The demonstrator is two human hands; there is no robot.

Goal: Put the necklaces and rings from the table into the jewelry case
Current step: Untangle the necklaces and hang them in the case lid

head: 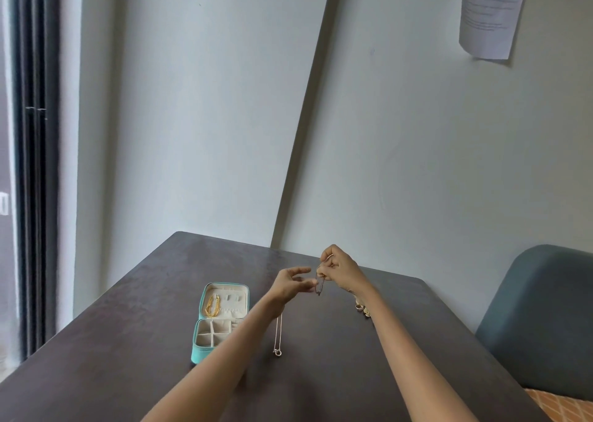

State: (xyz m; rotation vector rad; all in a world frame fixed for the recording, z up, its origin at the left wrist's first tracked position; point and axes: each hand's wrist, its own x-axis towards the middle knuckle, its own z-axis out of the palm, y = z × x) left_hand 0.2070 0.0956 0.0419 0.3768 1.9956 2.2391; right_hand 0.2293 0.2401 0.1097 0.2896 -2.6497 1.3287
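The right hand [338, 269] is pinching a dangling necklace [319, 286] up and right of the open jewelry case [221, 320], while the spread-fingered left hand [293, 282] is holding nothing just beside it.

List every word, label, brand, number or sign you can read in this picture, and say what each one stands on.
Sheet of paper pinned on the wall, top right: lines of printed text, too small and blurred to read.
White tag at the left edge by the window frame: cut off, and nothing on it can be read.
Jewelry case: no brand or label visible.
Nothing else in view carries text.
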